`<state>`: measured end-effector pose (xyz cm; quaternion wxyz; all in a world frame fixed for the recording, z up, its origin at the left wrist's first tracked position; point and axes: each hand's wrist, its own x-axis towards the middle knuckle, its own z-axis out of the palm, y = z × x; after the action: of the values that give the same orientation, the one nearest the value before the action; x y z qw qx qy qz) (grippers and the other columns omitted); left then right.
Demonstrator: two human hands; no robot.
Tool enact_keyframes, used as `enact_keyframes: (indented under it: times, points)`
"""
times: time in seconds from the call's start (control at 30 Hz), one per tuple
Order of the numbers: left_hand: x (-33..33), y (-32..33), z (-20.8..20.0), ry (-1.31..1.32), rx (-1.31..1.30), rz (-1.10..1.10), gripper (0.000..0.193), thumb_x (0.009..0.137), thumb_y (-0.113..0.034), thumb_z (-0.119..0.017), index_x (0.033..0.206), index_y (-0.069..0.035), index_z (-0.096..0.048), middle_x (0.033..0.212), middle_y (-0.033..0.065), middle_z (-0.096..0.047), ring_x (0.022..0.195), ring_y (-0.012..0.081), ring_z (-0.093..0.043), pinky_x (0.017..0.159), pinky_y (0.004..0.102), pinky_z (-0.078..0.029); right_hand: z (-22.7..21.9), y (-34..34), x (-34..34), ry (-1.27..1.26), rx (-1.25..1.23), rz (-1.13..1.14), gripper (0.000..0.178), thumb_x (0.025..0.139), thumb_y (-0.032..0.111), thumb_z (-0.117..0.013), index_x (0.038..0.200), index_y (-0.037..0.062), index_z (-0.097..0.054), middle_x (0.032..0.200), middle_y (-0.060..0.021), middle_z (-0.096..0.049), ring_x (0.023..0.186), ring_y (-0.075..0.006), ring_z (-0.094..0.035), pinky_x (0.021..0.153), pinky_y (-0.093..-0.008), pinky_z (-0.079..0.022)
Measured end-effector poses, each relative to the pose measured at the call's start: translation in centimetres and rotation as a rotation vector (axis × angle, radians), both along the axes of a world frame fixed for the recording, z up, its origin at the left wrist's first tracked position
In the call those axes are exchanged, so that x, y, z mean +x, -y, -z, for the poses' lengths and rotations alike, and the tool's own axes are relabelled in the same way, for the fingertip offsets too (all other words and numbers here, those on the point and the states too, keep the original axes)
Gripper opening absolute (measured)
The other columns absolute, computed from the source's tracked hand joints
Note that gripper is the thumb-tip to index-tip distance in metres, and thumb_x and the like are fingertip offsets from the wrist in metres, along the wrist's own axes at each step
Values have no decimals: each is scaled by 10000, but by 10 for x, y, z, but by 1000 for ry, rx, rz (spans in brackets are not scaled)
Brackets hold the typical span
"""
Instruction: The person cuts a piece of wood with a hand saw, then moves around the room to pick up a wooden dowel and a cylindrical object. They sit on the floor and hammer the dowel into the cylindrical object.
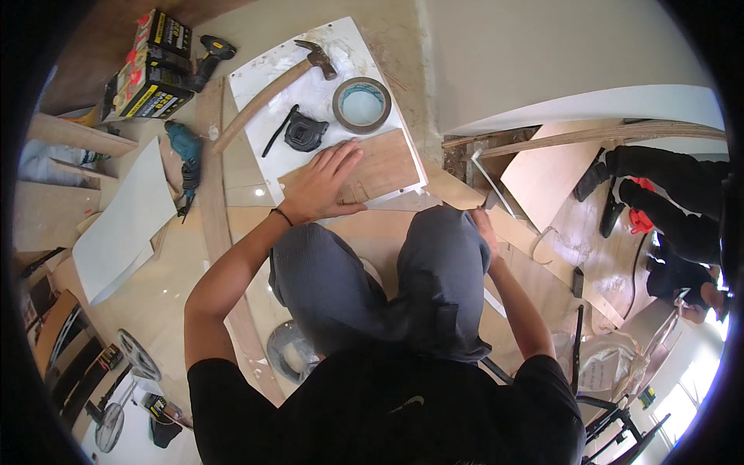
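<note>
Head view: 1 wood piece under left palm, right hand by knee

Clock taken from picture centre unless noted. Knees, 2, grey trousers [341,267], nearest. Hands, 2. Left hand [325,182] at 11 o'clock: unclenched, fingers stretched out, laid across 1 brown wood piece [385,164], gripping nothing. Right hand [482,226] at 3 o'clock, partly hidden by the knee; small dark object [490,201] at its fingertips, can't tell whether grasped. Wood piece sits at 12 o'clock; from left hand, its larger bare part is at 2 o'clock, touching; from right hand it's at 10 o'clock, apart.

Under the wood: 1 white board [256,77], 12 to 11 o'clock. On it: 1 black tape measure [307,133], just past left fingers; 1 tape roll [362,87], at the tape measure's 2 o'clock; 1 hammer [267,97], 11 o'clock, handle end poking past board edge.

Farther: 1 teal power tool [184,151], 10 o'clock; 1 white sheet [124,225], 9 o'clock; 1 black-and-yellow drill [211,58], between 10 and 11; black-and-yellow boxes [159,94], 10 o'clock, at least 2, exact count unclear. Farthest, 3 o'clock: 2 dark-trousered legs [670,174] of another person.
</note>
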<state>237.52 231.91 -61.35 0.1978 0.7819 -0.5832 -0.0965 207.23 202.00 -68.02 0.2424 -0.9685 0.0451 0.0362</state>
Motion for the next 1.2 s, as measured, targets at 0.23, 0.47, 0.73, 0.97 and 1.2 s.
enact_keyframes:
  times: [0.23,0.47,0.73,0.97,1.2]
  points:
    - [45,-21,-15,123,44,3,451,875,-277,-664,1272,-92,-558,1192,157,-521,1028,318,-553,864,422,-460,-99,8,31,298,403,399,442,681,-84,-679,1078,40,-528,1040,-95,-536,1015,-250,-560,903,-359,-447]
    - [47,-28,-49,-199,194,-209,318,889,-153,-627,1206,-144,-616,1038,161,-527,890,326,-604,767,393,-503,-204,-7,53,645,37,454,395,813,-33,-698,1118,31,-455,1008,-111,-545,969,-230,-578,875,-367,-484]
    - [29,-10,-45,-123,497,-241,388,815,-149,-658,1197,-216,-641,1101,167,-564,985,330,-634,801,447,-521,-311,-10,146,1145,866,267,142,954,90,-524,823,55,-482,731,-70,-539,634,-166,-585,589,-288,-491]
    - [19,-16,-131,-977,-765,-605,478,1019,-433,-439,1333,-92,-558,1266,146,-613,1142,243,-600,962,360,-452,-286,-113,251,897,957,273,188,905,85,-645,976,42,-476,738,-60,-576,543,-121,-568,481,-253,-446]
    - [-9,0,-201,-948,-894,-385,537,958,-324,-624,1385,-31,-484,1269,117,-577,1132,197,-570,964,336,-461,-264,-164,274,857,818,192,443,839,241,-727,1112,10,-465,880,-132,-683,742,-221,-685,651,-346,-534]
